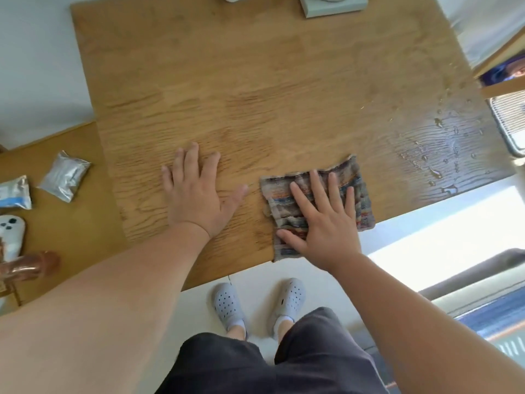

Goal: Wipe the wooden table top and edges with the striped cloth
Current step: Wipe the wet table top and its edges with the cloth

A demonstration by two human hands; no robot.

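Wooden worktop [255, 81] seen from above, person standing at its near edge. Striped cloth [360, 191] lies flat on the worktop, right of centre, close to the near edge; its nearest corner reaches that edge. Cloth looks folded into a rough square, grey with blue and red stripes.

Right hand [326, 226] rests on top of the cloth, palm down, fingers straight and spread wide, pressing it to the wood (no curl, no pinch). Left hand [199, 191] lies flat on bare wood just left of the cloth, fingers straight, holding nothing; thumb points toward the cloth's left edge but stays apart from it.

Water drops [443, 155] and a wet sheen cover the right near corner of the worktop, beyond and to the right of the cloth. Rest of the wood looks dry.

At the far edge a pale square base [332, 7] is cut off by the frame. On a lower wooden surface [71, 223] to the left: two foil packets [66, 176], a white controller [11, 231], a copper-coloured object [28, 267] (can't tell what). Below the edge, pale floor, grey clogs [228, 305], dark shorts [326, 351].
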